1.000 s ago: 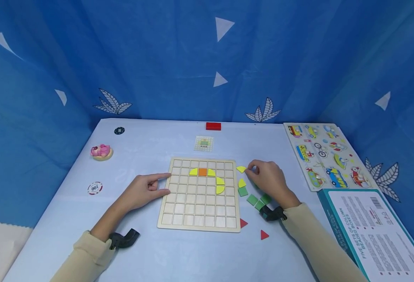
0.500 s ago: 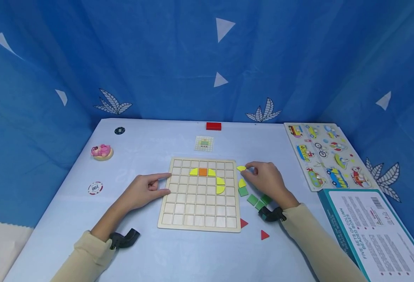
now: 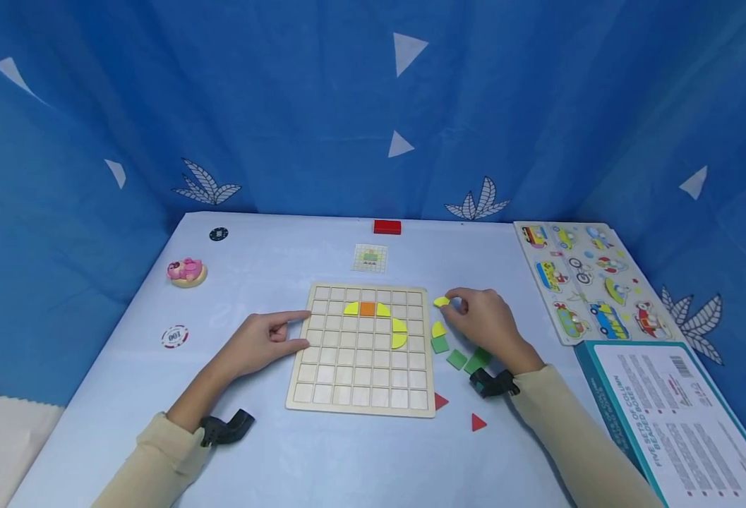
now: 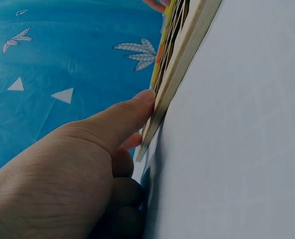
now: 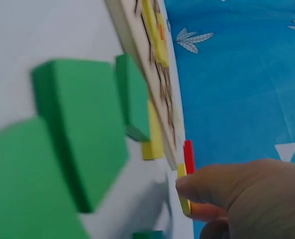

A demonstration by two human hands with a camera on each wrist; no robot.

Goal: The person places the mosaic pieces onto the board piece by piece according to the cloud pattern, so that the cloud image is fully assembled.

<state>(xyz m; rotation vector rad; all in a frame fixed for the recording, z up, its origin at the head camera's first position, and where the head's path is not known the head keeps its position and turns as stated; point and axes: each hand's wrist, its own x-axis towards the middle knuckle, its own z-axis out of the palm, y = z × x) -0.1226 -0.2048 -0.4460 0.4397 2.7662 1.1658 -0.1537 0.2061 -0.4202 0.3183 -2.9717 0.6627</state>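
A wooden grid board point(image 3: 347, 358) lies mid-table. On it are an orange square tile point(image 3: 368, 309) and several yellow quarter-circle tiles point(image 3: 399, 341). My left hand point(image 3: 260, 344) touches the board's left edge with outstretched index finger and thumb, the other fingers folded in. In the left wrist view the thumb point(image 4: 137, 104) lies against the board's edge point(image 4: 175, 82). Off the board's upper right corner, my right hand point(image 3: 483, 321) pinches a yellow quarter-circle tile point(image 3: 441, 301) between thumb and finger. The right wrist view shows this tile point(image 5: 183, 191) tilted up in the fingers.
Beside the board's right edge lie another yellow tile point(image 3: 438, 329), several green square tiles point(image 3: 456, 359) and red triangles point(image 3: 478, 422). Behind the board are a pattern card point(image 3: 370, 258) and a red block point(image 3: 387, 227). A vehicle puzzle point(image 3: 591, 282) and box point(image 3: 677, 416) occupy the right.
My right hand has closed its fingertips on the yellow quarter-circle tile and drawn it slightly right, away from the board. The left hand stays at the board's left edge.
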